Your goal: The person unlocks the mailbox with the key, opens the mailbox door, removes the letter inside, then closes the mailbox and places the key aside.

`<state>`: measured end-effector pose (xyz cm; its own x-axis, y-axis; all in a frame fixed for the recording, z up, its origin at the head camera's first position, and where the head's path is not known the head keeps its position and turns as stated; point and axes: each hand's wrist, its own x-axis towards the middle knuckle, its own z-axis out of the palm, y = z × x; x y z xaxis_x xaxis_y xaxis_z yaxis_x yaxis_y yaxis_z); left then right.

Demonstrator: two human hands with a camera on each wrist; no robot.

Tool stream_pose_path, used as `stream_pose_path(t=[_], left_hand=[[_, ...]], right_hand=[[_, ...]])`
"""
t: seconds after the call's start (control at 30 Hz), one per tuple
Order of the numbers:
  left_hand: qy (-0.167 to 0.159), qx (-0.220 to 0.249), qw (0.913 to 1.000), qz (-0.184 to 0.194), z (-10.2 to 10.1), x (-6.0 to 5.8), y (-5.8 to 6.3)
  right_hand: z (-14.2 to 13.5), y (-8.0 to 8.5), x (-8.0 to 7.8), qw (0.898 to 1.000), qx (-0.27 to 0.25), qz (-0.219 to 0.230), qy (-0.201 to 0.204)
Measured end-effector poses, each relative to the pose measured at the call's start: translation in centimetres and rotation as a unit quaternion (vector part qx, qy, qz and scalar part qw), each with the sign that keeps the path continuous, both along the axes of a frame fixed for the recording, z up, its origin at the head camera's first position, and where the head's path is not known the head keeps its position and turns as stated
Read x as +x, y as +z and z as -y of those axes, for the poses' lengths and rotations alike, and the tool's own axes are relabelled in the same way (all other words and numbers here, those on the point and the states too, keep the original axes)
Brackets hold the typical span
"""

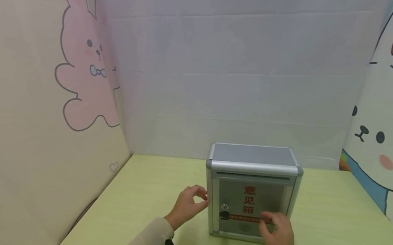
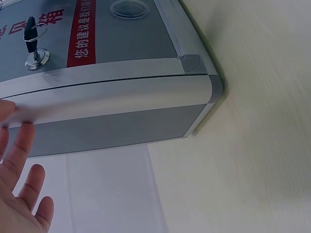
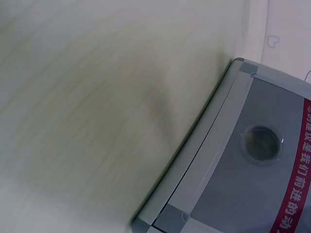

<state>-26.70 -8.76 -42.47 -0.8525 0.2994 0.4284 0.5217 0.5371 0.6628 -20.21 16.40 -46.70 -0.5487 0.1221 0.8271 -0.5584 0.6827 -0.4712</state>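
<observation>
A grey metal suggestion box with silver edging stands upright, its front bearing red Chinese characters and a red strip. At its left side is my left hand, fingers bent loosely; in the left wrist view the fingertips are at the box's silver edge, and whether they press on it I cannot tell. My right hand hovers before the lower right of the front, thumb and fingers apart, nothing visible between them. The right wrist view does not show this hand. A key with a black head and a ring sits in the front lock.
The box rests on a pale yellow-green table. Behind it hangs a white sheet. Wall coverings with cartoon rabbits flank the table on both sides. A round clear fitting sits low on the box's front.
</observation>
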Motion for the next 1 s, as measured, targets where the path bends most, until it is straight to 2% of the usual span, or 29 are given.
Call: stream_pose_path(t=[0.13, 0.27, 0.37, 0.47, 0.77, 1.0], left_hand=[[0.002, 0.002, 1.0, 0.001, -0.1, 0.1, -0.1], [0.003, 0.003, 1.0, -0.005, 0.0, 0.1, -0.1], [0.004, 0.001, 1.0, -0.006, 0.0, 0.2, -0.2], [0.006, 0.0, 1.0, -0.005, -0.1, 0.2, -0.1], [0.01, 0.004, 0.9999, 0.007, -0.3, 0.4, -0.1], [0.012, 0.008, 0.9998, -0.01, -0.2, 0.4, -0.2]], right_hand=[[0.8, 0.2, -0.1, 1.0, 0.005, 0.014, 0.004], [2.3, 0.9, 0.0, 0.997, 0.015, 0.081, 0.012], [3.4, 1.5, 0.1, 0.989, 0.021, 0.147, 0.028], [4.3, 1.8, -0.1, 0.982, 0.028, 0.183, 0.043], [5.7, 1.5, -0.3, 0.982, 0.039, 0.178, 0.056], [6.2, 1.4, -0.5, 0.991, 0.071, 0.094, 0.058]])
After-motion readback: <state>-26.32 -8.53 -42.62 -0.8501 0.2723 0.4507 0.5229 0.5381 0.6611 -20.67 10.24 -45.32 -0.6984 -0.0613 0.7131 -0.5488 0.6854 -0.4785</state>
